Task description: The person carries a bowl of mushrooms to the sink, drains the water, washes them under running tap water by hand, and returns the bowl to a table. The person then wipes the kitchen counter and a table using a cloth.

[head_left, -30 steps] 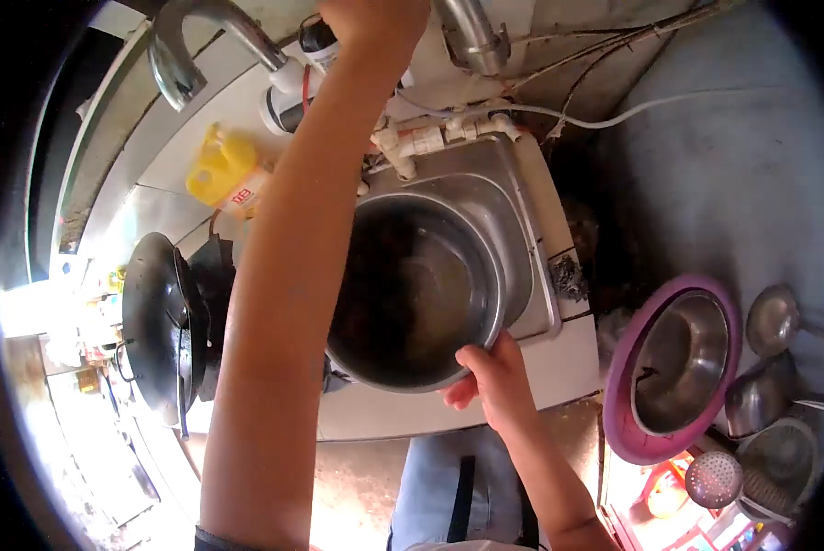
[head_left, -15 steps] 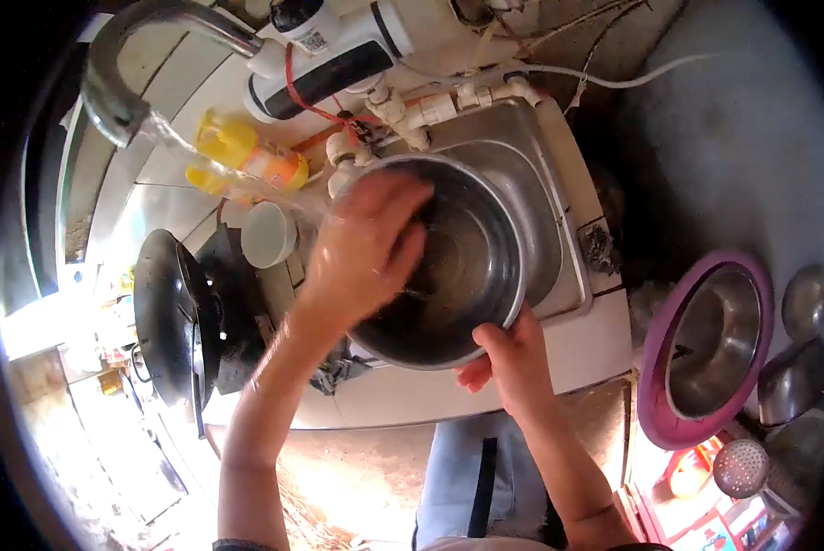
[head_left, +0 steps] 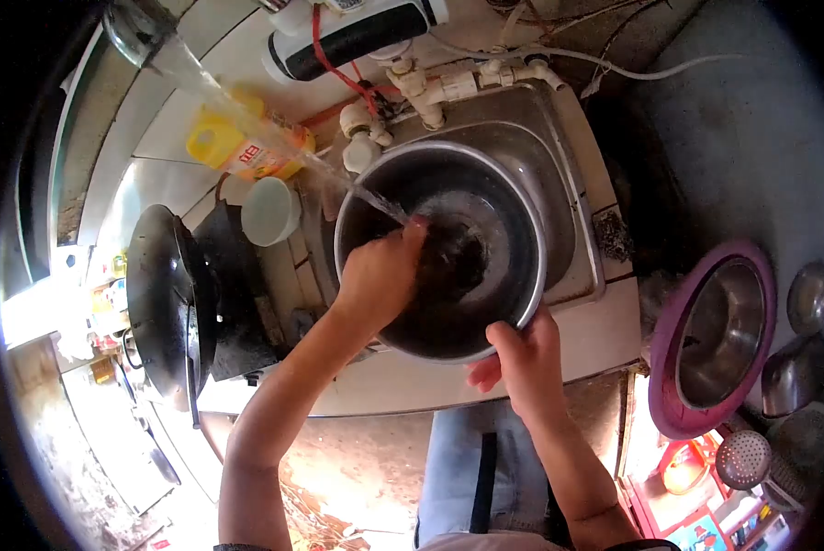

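Note:
A large dark metal basin (head_left: 508,230) stands tilted over the steel sink (head_left: 577,266). My right hand (head_left: 526,354) grips the basin's near right rim, thumb on top. Inside the basin, above a little water and something dark, is my left hand (head_left: 381,275). Its fingers are curled together, and whatever they hold is hidden. From the faucet (head_left: 139,32) at the upper left, a stream of water falls into the basin beside my left fingertips.
Left of the basin are a pale cup (head_left: 270,211), a yellow bottle (head_left: 246,151) and a black wok (head_left: 159,303). White pipes (head_left: 448,89) run behind the sink. A purple basin (head_left: 664,367) with a metal bowl and a skimmer (head_left: 742,459) are at the right.
My left hand has come down from the top, near the faucet, into the basin, and its fingers have closed. Water now runs from the faucet. My right hand keeps hold of the rim.

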### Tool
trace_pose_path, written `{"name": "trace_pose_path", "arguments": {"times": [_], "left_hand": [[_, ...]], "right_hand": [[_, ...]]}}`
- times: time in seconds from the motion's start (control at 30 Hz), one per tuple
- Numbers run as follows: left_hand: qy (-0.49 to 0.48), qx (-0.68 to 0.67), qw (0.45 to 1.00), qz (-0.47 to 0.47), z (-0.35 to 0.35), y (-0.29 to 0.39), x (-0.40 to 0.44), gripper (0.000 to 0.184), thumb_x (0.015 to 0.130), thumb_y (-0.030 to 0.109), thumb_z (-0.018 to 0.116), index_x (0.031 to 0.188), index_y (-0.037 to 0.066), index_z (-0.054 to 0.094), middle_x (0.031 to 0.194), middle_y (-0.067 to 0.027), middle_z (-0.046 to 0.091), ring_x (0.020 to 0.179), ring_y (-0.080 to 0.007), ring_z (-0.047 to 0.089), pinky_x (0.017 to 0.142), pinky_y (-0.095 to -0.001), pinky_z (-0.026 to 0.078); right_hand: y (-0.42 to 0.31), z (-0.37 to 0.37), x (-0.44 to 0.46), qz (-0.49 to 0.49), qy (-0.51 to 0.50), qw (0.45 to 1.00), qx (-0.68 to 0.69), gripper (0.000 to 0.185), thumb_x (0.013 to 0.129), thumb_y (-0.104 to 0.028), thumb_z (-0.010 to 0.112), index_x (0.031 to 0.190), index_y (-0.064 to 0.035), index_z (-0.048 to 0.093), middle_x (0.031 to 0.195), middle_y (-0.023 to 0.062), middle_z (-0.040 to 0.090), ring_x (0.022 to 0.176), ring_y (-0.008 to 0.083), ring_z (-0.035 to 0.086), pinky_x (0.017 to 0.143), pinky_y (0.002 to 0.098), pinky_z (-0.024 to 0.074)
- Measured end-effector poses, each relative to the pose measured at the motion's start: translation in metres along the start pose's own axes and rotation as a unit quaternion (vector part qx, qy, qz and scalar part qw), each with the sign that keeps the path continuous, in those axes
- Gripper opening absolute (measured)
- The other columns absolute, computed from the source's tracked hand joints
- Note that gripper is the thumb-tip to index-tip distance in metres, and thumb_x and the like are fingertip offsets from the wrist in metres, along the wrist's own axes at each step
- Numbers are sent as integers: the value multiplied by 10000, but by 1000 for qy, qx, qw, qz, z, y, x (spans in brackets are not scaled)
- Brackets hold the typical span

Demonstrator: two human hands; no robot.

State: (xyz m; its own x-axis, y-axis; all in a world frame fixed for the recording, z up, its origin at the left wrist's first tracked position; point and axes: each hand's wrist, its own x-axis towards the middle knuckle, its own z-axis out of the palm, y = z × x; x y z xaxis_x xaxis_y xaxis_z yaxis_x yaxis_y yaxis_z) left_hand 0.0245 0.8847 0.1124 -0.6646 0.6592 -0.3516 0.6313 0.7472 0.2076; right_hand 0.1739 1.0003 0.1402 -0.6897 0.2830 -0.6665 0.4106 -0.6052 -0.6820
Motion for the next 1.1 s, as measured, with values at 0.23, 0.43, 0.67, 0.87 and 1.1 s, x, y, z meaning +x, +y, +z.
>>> {"name": "trace_pose_path", "arguments": {"times": [0.23, 0.43, 0.67, 0.87, 1.1], "left_hand": [[27, 20, 999, -16, -11, 17, 10, 435, 650, 139, 609, 1078, 207, 586, 701, -138, 621, 692, -312, 617, 617, -417, 485], [43, -19, 994, 93, -21, 17, -6, 670, 589, 210, 728, 1215, 211, 488, 1250, -210, 418, 1105, -390, 445, 918, -452, 391], [46, -66, 988, 133, -16, 29, -14, 814, 569, 155, 744, 1300, 238, 397, 1399, -204, 154, 1198, -503, 250, 1017, -528, 256], [41, -4, 967, 250, 6, 19, 6, 377, 761, 89, 503, 1126, 178, 506, 1159, -152, 429, 906, -331, 565, 711, -354, 511], [13, 27, 992, 119, 8, 18, 16, 188, 809, 236, 516, 923, 96, 564, 794, -121, 601, 632, -318, 599, 569, -382, 500]], "right_hand": [[-4, -4, 6, -50, -4, 998, 26, 492, 771, -24, 439, 1230, -27, 264, 799, 150, 583, 411, 193, 573, 323, 248, 469], [-2, -6, 7, 2, 21, 998, 63, 326, 769, -53, 470, 1076, 31, 398, 743, 153, 593, 395, 199, 565, 295, 241, 443], [-9, -7, 5, 40, -20, 998, 40, 541, 775, -14, 399, 1289, -32, 234, 828, 177, 570, 426, 211, 586, 334, 274, 497], [-5, -8, 7, 14, -21, 999, 25, 576, 764, -4, 398, 1309, -53, 219, 834, 174, 568, 416, 203, 580, 331, 272, 490], [-2, -3, 6, -11, -21, 999, 28, 641, 762, 10, 393, 1349, -96, 159, 829, 168, 568, 414, 198, 577, 337, 274, 492]]}}
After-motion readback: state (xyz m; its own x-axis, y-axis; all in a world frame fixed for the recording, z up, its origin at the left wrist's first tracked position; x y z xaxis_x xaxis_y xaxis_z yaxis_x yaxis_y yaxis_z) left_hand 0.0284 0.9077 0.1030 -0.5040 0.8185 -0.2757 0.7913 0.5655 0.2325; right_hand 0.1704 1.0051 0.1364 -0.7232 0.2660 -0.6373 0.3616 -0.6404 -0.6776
